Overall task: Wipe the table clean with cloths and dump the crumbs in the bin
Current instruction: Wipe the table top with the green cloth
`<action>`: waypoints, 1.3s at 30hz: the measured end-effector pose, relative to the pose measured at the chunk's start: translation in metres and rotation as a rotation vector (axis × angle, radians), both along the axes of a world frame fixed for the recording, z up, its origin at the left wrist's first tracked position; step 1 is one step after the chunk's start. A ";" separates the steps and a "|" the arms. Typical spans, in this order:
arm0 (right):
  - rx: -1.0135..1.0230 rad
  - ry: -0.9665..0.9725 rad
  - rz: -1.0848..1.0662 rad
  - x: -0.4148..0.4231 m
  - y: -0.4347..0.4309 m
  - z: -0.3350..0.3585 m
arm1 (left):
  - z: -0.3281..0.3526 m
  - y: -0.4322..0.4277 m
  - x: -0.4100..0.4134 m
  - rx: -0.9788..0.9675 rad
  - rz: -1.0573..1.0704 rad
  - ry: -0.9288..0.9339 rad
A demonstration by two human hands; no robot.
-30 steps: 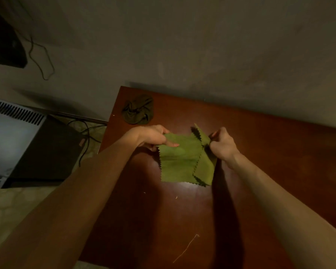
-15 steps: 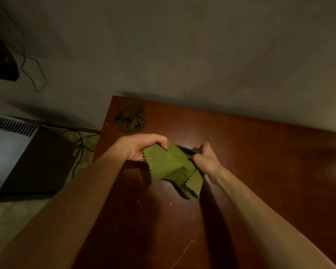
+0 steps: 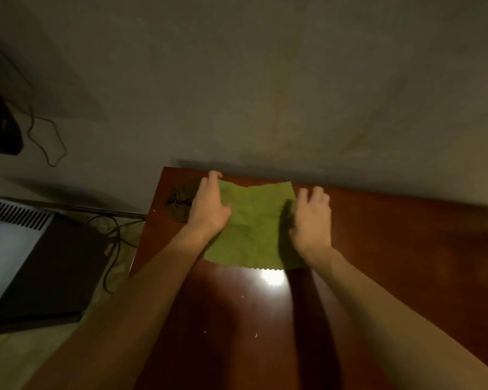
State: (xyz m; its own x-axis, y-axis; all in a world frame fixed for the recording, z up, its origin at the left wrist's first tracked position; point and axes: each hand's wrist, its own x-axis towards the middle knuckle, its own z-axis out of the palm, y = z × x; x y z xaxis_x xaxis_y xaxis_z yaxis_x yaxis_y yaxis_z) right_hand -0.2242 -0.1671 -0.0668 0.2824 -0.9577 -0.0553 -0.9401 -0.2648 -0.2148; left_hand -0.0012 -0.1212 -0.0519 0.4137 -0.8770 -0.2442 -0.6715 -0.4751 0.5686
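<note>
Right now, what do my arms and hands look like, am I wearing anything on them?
Both forearms are bare as far as the frame shows: no sleeves, gloves or watch visible. The left hand and right hand show no rings or markings that the dim light lets me make out.

This looks like a room in a home — dim, lit warm, with a plain painted wall (image 3: pixel 265 80) right behind the reddish-brown wooden table (image 3: pixel 392 249) I'm leaning over. To my left, on the floor, sits a boxy black-and-grey appliance (image 3: pixel 34 257) with a vented top, its cables (image 3: pixel 113 243) trailing loose beside the table. A thin cord (image 3: pixel 44 139) hangs down the wall near something dark — I can't tell what it is. The floor (image 3: pixel 12 356) there is pale and patterned.
</note>
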 end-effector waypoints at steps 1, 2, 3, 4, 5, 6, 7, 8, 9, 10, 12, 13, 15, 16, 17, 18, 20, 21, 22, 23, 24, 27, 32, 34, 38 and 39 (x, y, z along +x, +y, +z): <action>-0.070 0.073 0.156 0.011 0.004 -0.005 | -0.008 0.004 -0.007 -0.001 -0.119 -0.206; -0.022 0.105 0.301 0.022 0.008 -0.011 | -0.016 0.010 -0.013 0.010 -0.253 -0.366; 0.103 0.117 0.400 0.033 0.013 -0.018 | -0.024 0.017 -0.020 0.049 -0.387 -0.440; 0.265 0.138 0.449 0.040 0.017 -0.027 | -0.033 0.024 -0.024 0.091 -0.500 -0.451; 0.374 0.175 0.462 0.043 0.021 -0.037 | -0.043 0.031 -0.026 0.143 -0.570 -0.419; 0.399 0.206 0.471 0.042 0.022 -0.045 | -0.052 0.037 -0.024 0.177 -0.596 -0.369; 0.382 0.217 0.484 0.039 0.023 -0.049 | -0.059 0.044 -0.021 0.170 -0.600 -0.319; 0.356 0.211 0.495 0.035 0.024 -0.051 | -0.064 0.051 -0.016 0.145 -0.614 -0.302; 0.335 0.189 0.500 0.031 0.024 -0.052 | -0.068 0.059 -0.011 0.121 -0.655 -0.321; 0.316 0.166 0.494 0.029 0.024 -0.052 | -0.070 0.067 -0.006 0.108 -0.714 -0.355; 0.304 0.145 0.470 0.027 0.027 -0.051 | -0.074 0.080 0.003 0.067 -0.819 -0.413; 0.322 0.135 0.454 0.027 0.030 -0.051 | -0.075 0.084 0.005 0.055 -0.846 -0.432; 0.380 0.095 0.430 0.028 0.037 -0.047 | -0.071 0.086 0.008 0.062 -0.855 -0.395; 0.419 0.069 0.422 0.027 0.041 -0.043 | -0.068 0.085 0.009 0.088 -0.866 -0.345; 0.462 0.045 0.421 0.026 0.045 -0.039 | -0.064 0.085 0.010 0.137 -0.880 -0.289; 0.506 0.033 0.435 0.022 0.051 -0.034 | -0.059 0.087 0.011 0.183 -0.893 -0.226; 0.568 0.048 0.494 0.011 0.068 -0.026 | -0.046 0.098 0.015 0.253 -0.890 -0.079; 0.602 0.053 0.509 0.004 0.080 -0.024 | -0.039 0.107 0.017 0.284 -0.886 -0.001; 0.652 0.040 0.509 -0.003 0.093 -0.021 | -0.032 0.118 0.018 0.311 -0.898 0.057; 0.710 0.016 0.500 -0.009 0.106 -0.018 | -0.028 0.132 0.018 0.331 -0.923 0.085; 0.762 -0.010 0.484 -0.014 0.120 -0.015 | -0.023 0.145 0.015 0.341 -0.949 0.092; 0.814 -0.030 0.473 -0.026 0.162 -0.007 | -0.017 0.193 0.005 0.352 -0.970 0.064; 0.442 0.100 0.582 -0.041 0.225 -0.018 | -0.027 0.260 -0.011 0.307 -0.968 -0.132; 0.325 0.186 0.602 -0.040 0.237 -0.031 | -0.035 0.272 -0.022 0.239 -0.853 -0.101; 0.292 0.212 0.583 -0.020 0.253 -0.050 | -0.067 0.283 -0.046 0.173 -0.557 -0.223; 0.278 0.211 0.559 -0.013 0.255 -0.051 | -0.074 0.283 -0.052 0.171 -0.531 -0.270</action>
State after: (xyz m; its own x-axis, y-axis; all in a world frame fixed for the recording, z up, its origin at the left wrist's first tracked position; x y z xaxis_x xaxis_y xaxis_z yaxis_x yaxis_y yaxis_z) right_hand -0.2372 0.0879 -0.1176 0.6892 -0.6118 -0.3883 -0.7063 -0.6867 -0.1718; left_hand -0.0537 0.1621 -0.1260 -0.0019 -0.9379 -0.3470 -0.9507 -0.1059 0.2914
